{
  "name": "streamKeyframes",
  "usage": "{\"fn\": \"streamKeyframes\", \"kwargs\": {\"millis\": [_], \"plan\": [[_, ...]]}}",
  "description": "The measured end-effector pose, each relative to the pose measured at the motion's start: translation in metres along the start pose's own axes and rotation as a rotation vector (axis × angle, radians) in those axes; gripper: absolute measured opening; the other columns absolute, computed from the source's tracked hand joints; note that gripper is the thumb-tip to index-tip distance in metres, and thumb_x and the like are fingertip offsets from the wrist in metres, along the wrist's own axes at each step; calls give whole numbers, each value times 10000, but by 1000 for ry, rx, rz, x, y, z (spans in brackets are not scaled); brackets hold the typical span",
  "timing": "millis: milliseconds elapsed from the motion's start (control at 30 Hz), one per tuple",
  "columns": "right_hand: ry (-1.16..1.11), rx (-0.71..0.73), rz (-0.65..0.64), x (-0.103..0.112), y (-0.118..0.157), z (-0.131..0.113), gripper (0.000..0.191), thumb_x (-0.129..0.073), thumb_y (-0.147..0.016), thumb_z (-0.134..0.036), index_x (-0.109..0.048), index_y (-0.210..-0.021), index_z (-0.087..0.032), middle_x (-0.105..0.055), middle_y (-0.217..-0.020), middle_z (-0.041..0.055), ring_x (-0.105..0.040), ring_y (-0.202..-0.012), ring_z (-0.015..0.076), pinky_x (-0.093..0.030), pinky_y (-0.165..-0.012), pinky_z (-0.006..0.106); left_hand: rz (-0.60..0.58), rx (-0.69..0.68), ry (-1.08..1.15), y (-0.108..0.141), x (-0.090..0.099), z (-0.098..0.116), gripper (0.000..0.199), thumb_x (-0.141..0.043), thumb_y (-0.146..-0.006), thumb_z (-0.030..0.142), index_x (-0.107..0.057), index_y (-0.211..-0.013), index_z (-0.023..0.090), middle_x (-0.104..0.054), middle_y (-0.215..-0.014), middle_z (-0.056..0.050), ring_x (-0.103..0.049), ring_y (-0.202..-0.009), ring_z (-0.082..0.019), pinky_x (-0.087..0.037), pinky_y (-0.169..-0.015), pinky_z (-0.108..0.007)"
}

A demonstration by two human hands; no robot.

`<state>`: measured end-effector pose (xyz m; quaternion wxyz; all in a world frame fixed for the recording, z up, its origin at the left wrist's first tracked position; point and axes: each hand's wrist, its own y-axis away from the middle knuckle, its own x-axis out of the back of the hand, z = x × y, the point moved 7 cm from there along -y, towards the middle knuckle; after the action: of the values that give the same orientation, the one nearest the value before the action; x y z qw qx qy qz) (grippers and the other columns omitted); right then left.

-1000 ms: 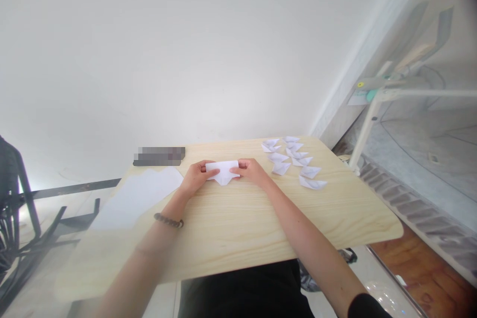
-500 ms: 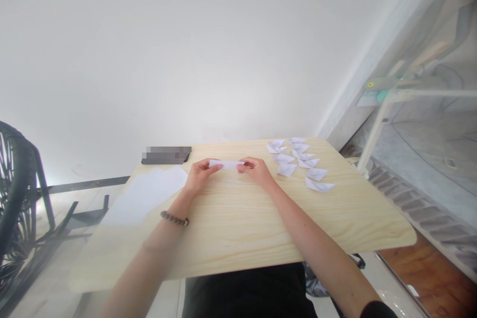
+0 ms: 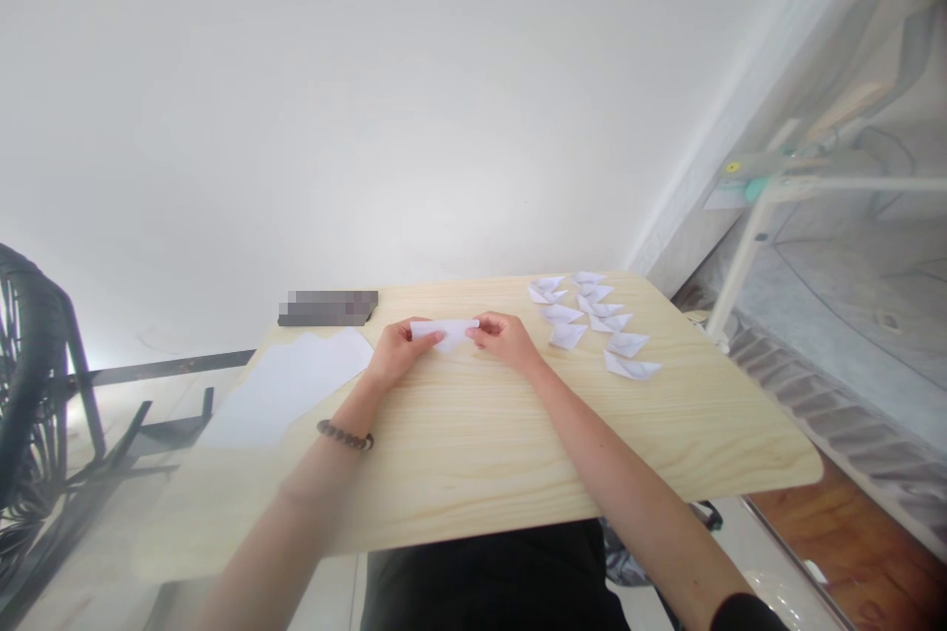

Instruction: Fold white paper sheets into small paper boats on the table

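A small folded white paper is held just above the middle of the table, its long straight edge at the top. My left hand pinches its left end, thumb on the near face. At the right end my right hand grips it between thumb and fingers. Several folded white paper boats stand in loose rows to the right of my right hand. White paper sheets lie spread on the left side of the table, beside my left forearm.
The light wooden table has its far edge near a white wall. A dark, pixelated object lies at the back left. A dark woven chair stands at the left, and a white metal frame at the right.
The folded paper has tilted so that more of its face shows, and its lower part looks wider. Both hands have shifted very slightly and still hold it.
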<state>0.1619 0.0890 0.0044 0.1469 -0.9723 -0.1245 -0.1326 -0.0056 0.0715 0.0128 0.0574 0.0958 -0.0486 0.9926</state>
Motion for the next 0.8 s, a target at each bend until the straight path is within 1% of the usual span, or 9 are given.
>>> {"fn": "streamKeyframes", "kwargs": {"millis": [133, 200, 300, 400, 500, 567, 667, 733, 800], "plan": [[80, 32, 3, 0, 2, -7, 241, -547, -672, -383, -601, -737, -157, -532, -603, -23, -411, -488, 65, -317, -451, 179, 21, 10, -78, 2, -1, 1, 474, -662, -552, 419, -592, -924, 134, -631, -826, -56, -561, -725, -181, -433, -643, -275], [89, 34, -3, -1, 2, -8, 232, -547, -673, -374, -602, -739, -158, -538, -613, -25, -402, -485, 62, -300, -446, 177, 38, 3, -86, 2, 0, 2, 484, -668, -545, 408, -589, -940, 140, -628, -856, -59, -563, -736, -182, -438, -645, -276], [73, 18, -11, -2, 2, -5, 227, -545, -676, -360, -607, -763, -160, -563, -636, -19, -433, -504, 72, -317, -466, 183, 28, 20, -61, 1, 1, -1, 479, -664, -556, 401, -590, -946, 133, -634, -860, -68, -570, -749, -191, -442, -667, -290], [25, -6, -23, -3, 0, 0, 258, -539, -681, -359, -611, -826, -159, -604, -720, 5, -491, -565, 93, -359, -513, 196, -24, 34, -22, 1, -1, -4, 449, -644, -589, 403, -598, -936, 121, -642, -852, -75, -575, -764, -201, -440, -695, -306], [-2, -19, -36, -3, -1, 2, 274, -537, -685, -353, -606, -863, -157, -617, -777, 20, -515, -608, 104, -379, -545, 205, -55, 39, -1, 1, -2, -5, 435, -642, -602, 394, -598, -938, 120, -640, -867, -80, -574, -772, -204, -439, -705, -311], [16, -14, -41, -3, -1, 0, 265, -537, -685, -347, -605, -858, -158, -611, -762, 12, -501, -595, 97, -372, -541, 201, -57, 40, 2, 1, -2, -6, 435, -645, -603, 384, -591, -945, 121, -635, -873, -80, -572, -772, -199, -441, -703, -306], [93, 16, -44, -4, 1, -8, 237, -553, -671, -352, -607, -793, -156, -567, -666, -15, -442, -548, 80, -335, -506, 188, -34, 33, -19, 0, -1, -6, 442, -648, -598, 384, -584, -950, 125, -630, -865, -74, -566, -760, -186, -442, -687, -289], [146, 35, -54, -5, 3, -13, 239, -569, -655, -371, -605, -742, -151, -519, -601, -28, -404, -526, 73, -309, -485, 183, -8, 20, -52, 0, -1, -5, 467, -654, -584, 390, -578, -967, 134, -624, -858, -66, -561, -742, -177, -441, -658, -272], [181, 32, -66, -7, 4, -15, 260, -578, -645, -391, -607, -737, -149, -484, -568, -34, -380, -510, 70, -292, -469, 183, 13, 6, -86, 0, -1, -4, 504, -661, -572, 394, -565, -1001, 148, -618, -851, -56, -554, -717, -164, -435, -618, -250]]}}
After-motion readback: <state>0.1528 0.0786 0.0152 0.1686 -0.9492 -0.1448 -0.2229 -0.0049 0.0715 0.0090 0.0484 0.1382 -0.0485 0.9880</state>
